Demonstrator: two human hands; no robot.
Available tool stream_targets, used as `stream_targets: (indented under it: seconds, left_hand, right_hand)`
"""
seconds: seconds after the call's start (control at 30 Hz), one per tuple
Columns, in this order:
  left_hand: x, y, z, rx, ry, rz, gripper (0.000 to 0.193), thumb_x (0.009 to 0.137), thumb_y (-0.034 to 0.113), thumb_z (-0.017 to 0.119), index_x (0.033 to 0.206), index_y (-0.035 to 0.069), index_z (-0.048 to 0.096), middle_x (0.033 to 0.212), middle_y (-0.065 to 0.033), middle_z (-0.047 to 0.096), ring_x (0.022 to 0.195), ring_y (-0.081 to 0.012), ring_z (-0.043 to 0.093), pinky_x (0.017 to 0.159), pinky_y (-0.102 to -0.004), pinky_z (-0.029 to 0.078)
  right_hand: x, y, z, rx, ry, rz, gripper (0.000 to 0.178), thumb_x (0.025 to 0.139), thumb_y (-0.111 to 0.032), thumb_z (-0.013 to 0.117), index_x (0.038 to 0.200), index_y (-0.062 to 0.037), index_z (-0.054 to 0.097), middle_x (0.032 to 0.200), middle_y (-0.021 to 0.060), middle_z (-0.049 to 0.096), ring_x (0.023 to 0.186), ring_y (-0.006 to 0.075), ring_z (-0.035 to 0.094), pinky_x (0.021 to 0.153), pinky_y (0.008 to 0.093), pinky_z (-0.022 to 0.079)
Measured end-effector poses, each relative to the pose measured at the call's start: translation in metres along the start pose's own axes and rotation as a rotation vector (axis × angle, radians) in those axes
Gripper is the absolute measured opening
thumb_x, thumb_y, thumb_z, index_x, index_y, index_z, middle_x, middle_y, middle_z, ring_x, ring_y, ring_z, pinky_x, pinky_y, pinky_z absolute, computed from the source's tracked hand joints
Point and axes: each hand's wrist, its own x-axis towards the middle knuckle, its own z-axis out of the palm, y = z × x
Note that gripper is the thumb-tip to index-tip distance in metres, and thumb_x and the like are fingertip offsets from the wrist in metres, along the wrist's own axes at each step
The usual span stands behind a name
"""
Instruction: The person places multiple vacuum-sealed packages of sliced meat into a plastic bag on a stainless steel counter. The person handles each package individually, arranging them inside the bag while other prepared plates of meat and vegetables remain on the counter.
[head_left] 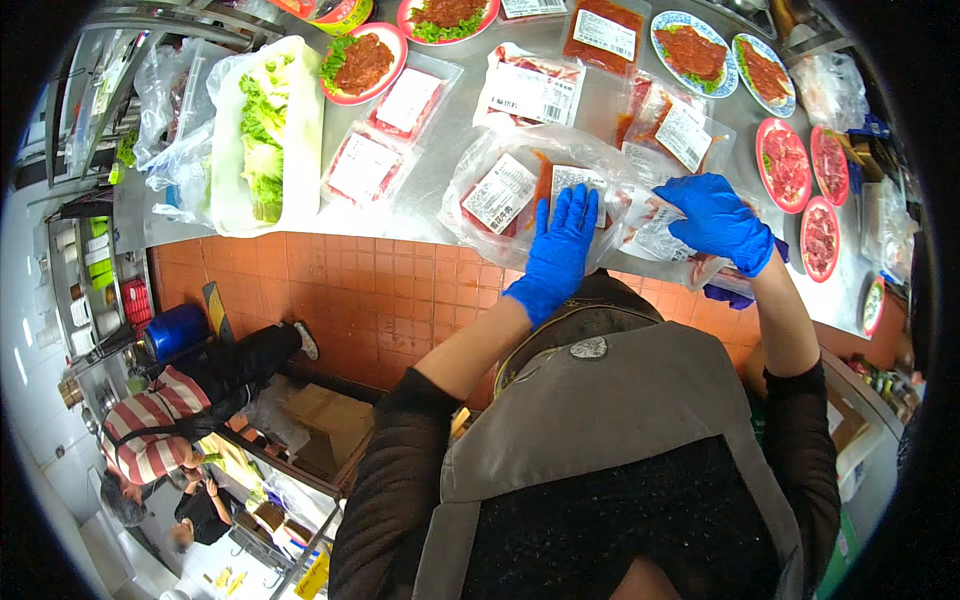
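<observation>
My left hand [558, 248], in a blue glove, lies flat with its fingers stretched out. It rests on a clear plastic bag [590, 150] that holds sealed packs of meat with white labels. One labelled meat pack [500, 194] shows through the bag to the left of that hand. My right hand [715, 220], also gloved in blue, is curled over a sealed meat pack [657, 232] at the bag's right side. Its thumb is partly hidden. More packaged meat [706, 268] lies below the right hand, near the table's edge.
On the metal table [400, 215] stands a white tub [305, 180] of lettuce. Sealed packs [365, 165] and plates of dark meat [365, 65] lie farther back. Pink plates of raw meat [783, 160] sit at right. Two people [160, 420] are at the lower left.
</observation>
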Motion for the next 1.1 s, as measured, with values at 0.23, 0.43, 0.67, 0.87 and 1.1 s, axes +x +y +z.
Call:
stream_targets:
  seconds: [0.23,0.43,0.67,0.87,1.1]
  left_hand:
    - [-0.061,-0.067,-0.044,-0.029,-0.095,-0.221,0.039,0.079,0.007,0.047,0.119,0.008,0.047,0.11,-0.0129,0.052,0.095,-0.0292,0.053,0.083,-0.0345,0.043]
    - [-0.024,-0.062,-0.075,0.101,-0.246,-0.397,0.076,0.068,0.022,0.068,0.13,0.005,0.029,0.121,-0.0171,0.043,0.102,-0.0333,0.048,0.086,-0.0388,0.04]
    - [-0.023,-0.088,-0.051,0.314,-0.063,-0.281,0.06,0.073,0.007,0.054,0.129,0.004,0.033,0.121,-0.0168,0.043,0.108,-0.0345,0.044,0.089,-0.0396,0.038]
    - [-0.02,-0.104,-0.058,0.341,-0.068,-0.252,0.061,0.072,-0.002,0.05,0.13,0.007,0.034,0.125,-0.0143,0.04,0.115,-0.0341,0.038,0.097,-0.0423,0.03]
    - [-0.007,-0.075,-0.055,0.185,-0.24,-0.132,0.084,0.066,0.027,0.07,0.134,0.008,0.025,0.121,-0.0098,0.041,0.11,-0.0285,0.04,0.091,-0.0444,0.03]
  right_hand:
    - [-0.004,0.009,0.004,0.029,0.031,0.026,0.042,0.065,-0.013,0.057,0.106,-0.004,0.056,0.1,0.0151,0.059,0.09,0.0314,0.056,0.08,0.0372,0.044]
    - [-0.005,0.004,0.001,0.021,0.013,-0.014,0.037,0.065,-0.01,0.054,0.101,-0.0032,0.057,0.092,0.0158,0.058,0.086,0.0311,0.056,0.073,0.0373,0.045]
    - [-0.014,-0.019,0.001,0.095,-0.01,0.006,0.026,0.069,-0.01,0.053,0.093,-0.0138,0.062,0.082,0.0122,0.059,0.076,0.0294,0.058,0.066,0.0381,0.046]
    - [-0.021,-0.039,0.032,-0.167,0.05,-0.173,0.024,0.076,-0.015,0.051,0.099,-0.0097,0.058,0.078,0.012,0.054,0.072,0.028,0.055,0.054,0.0385,0.042]
    - [-0.025,-0.043,0.05,-0.131,0.102,-0.131,0.022,0.078,-0.019,0.051,0.097,-0.0078,0.057,0.079,0.0123,0.053,0.072,0.0273,0.055,0.054,0.0377,0.041]
